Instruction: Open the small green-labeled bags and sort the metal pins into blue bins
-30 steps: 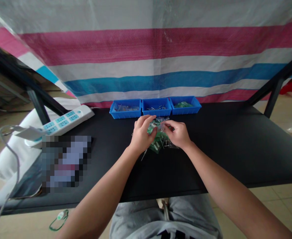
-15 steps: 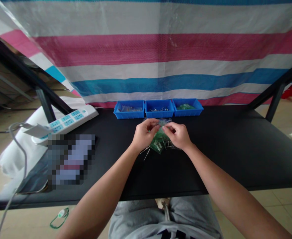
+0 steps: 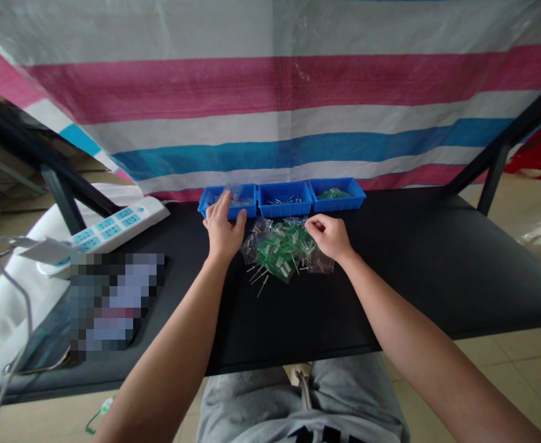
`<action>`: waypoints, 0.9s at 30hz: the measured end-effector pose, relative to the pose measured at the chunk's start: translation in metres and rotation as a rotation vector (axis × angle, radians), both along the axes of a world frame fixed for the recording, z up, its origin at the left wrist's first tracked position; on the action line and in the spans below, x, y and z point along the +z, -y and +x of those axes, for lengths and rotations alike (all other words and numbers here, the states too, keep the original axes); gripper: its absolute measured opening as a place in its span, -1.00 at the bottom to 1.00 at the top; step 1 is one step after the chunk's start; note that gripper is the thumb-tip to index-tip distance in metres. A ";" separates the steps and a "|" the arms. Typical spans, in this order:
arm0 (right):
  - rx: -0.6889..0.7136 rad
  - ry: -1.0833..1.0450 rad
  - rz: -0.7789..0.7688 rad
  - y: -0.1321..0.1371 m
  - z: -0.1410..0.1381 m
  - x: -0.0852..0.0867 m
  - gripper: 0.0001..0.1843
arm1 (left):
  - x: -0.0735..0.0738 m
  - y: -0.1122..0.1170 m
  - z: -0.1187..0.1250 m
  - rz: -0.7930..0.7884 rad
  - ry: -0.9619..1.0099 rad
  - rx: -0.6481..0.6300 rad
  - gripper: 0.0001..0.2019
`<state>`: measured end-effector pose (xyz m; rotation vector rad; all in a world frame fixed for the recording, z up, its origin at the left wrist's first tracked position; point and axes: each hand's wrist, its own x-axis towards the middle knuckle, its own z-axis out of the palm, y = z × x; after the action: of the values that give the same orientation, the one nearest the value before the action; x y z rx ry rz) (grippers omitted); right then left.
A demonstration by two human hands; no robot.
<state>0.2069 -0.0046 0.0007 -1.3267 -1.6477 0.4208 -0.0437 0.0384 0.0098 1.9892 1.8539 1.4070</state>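
Note:
My left hand (image 3: 224, 227) is over the front of the left blue bin (image 3: 228, 214), its fingers spread. By the fingertips a small clear plastic bag (image 3: 234, 193) pokes up above that bin's rim. At the right side of a heap of green plastic bags (image 3: 277, 252), my right hand (image 3: 329, 235) is closed in a pinch; what sits between its fingertips is too small to make out. Clear bags (image 3: 322, 264) with small metal parts are mixed into the heap. Several loose metal pins, like blind rivets (image 3: 262, 285), lie in front.
The middle blue bin (image 3: 285, 210) contains loose metal pins, and the right blue bin (image 3: 339, 203) green bags. A white power strip (image 3: 118, 227) and a blurred-out flat object (image 3: 118, 307) lie on the left of the black table (image 3: 436, 264). A striped sheet (image 3: 270, 92) hangs behind.
My hands were together over the heap. The left has moved away to the left bin and spread its fingers; the right stays pinched by the heap. The view has shifted slightly.

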 end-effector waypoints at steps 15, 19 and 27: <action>-0.062 0.029 0.028 -0.007 0.001 -0.007 -0.84 | 0.003 0.021 0.018 -0.093 -0.336 -0.101 -0.45; -0.065 0.045 0.084 -0.011 0.002 -0.014 -0.84 | -0.006 0.020 0.024 -0.062 -0.283 -0.342 -0.76; -0.017 -0.110 -0.253 -0.025 0.008 -0.017 -0.75 | -0.016 0.011 0.021 -0.103 -0.131 -0.550 -0.77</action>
<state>0.2152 0.0208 -0.0161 -1.4738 -1.5278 0.6978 -0.0228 0.0271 -0.0061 2.3310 1.2305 1.0209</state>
